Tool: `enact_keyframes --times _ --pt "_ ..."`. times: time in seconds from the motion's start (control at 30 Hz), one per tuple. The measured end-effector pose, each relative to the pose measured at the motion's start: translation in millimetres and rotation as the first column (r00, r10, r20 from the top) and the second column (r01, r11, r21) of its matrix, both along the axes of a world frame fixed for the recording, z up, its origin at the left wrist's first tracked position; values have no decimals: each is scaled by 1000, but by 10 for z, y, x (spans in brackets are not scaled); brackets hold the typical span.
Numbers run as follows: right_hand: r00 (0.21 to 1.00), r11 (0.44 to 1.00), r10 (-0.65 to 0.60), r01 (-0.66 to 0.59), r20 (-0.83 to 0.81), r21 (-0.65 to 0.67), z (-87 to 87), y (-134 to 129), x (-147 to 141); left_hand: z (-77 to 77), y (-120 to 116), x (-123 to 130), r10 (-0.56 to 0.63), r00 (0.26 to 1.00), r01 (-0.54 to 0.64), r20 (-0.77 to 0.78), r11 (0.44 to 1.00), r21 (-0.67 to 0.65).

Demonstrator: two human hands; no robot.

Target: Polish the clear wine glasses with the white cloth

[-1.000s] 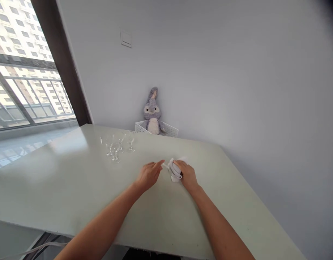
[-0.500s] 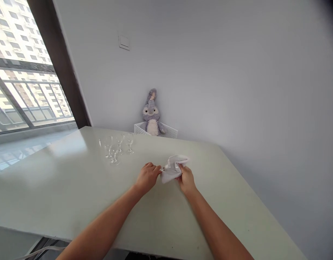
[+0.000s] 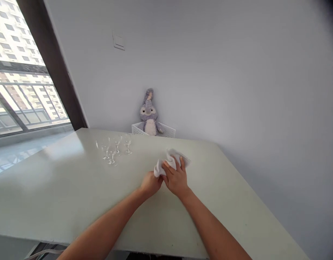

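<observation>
A white cloth [image 3: 174,155] is bunched above the table in front of me. My right hand [image 3: 176,178] is closed over it, fingers pressing it from above. My left hand [image 3: 151,184] is curled shut at the cloth's lower left side, touching the right hand's fingertips. It grips a glass that the cloth and fingers now cover; clear glass showed there a moment ago. Several clear stemmed glasses [image 3: 112,157] stand upright in a group farther left on the table.
The pale table [image 3: 82,191] reaches back to the grey wall. A white perforated basket [image 3: 169,132] at its far edge holds a plush toy [image 3: 150,116]. A window with a railing [image 3: 33,97] is at the left, and a cable [image 3: 45,251] lies below the front edge.
My right hand has turned over and now lies on top of the cloth, folding it. The left hand has shifted slightly down, and the glass part seen beside it is covered.
</observation>
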State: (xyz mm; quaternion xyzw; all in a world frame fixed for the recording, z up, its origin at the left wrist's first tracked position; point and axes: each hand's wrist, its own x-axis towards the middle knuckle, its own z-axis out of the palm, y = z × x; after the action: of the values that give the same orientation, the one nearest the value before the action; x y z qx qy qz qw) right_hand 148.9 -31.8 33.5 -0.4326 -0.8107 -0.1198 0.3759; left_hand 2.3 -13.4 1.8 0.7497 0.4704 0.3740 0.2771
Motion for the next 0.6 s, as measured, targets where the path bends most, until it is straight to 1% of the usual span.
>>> enact_keyframes --times 0.03,0.07,0.1,0.13,0.17,0.2,0.23,0.27,0.3,0.37,0.43,0.47,0.53,0.6 --pt "995 999 -24 21 -93 -34 6 45 47 13 -23 20 -32 998 31 -49 999 -4" --pt "972 995 -64 44 -226 -93 5 89 90 24 -40 38 -58 994 56 -97 998 -23" --pt "915 983 -118 52 -386 -177 -2 129 124 34 -50 54 -77 990 71 -119 996 -57" --pt "815 962 -173 20 -553 -272 -17 162 144 41 -53 70 -89 992 79 -89 991 -107" --pt "677 934 -216 -66 -704 -351 -39 184 144 44 -51 86 -96 995 90 -29 983 -161" --pt "531 901 -244 -185 -811 -392 -69 194 123 46 -45 99 -96 994 102 43 973 -206" --pt "408 866 -256 -307 -876 -395 -104 192 79 46 -37 109 -90 990 113 107 966 -235" --pt "328 831 -254 -408 -910 -379 -143 177 17 47 -28 113 -75 986 111 150 964 -243" --pt "288 797 -241 -486 -927 -358 -182 152 -58 49 -21 111 -55 985 93 163 968 -232" --pt "280 751 -202 -570 -938 -333 -251 90 -215 59 -16 86 -9 994 27 109 986 -162" --pt "288 733 -166 -604 -943 -314 -291 38 -333 75 -26 45 19 1000 -20 -4 999 -48" --pt "300 734 -154 -603 -941 -313 -298 24 -363 85 -35 25 17 997 -16 -72 1000 20" --pt "362 763 -178 -537 -915 -360 -287 20 -363 112 -59 -7 -11 978 41 -210 989 139" --pt "439 790 -248 -424 -864 -442 -253 37 -297 145 -74 -26 -44 955 103 -292 977 189"
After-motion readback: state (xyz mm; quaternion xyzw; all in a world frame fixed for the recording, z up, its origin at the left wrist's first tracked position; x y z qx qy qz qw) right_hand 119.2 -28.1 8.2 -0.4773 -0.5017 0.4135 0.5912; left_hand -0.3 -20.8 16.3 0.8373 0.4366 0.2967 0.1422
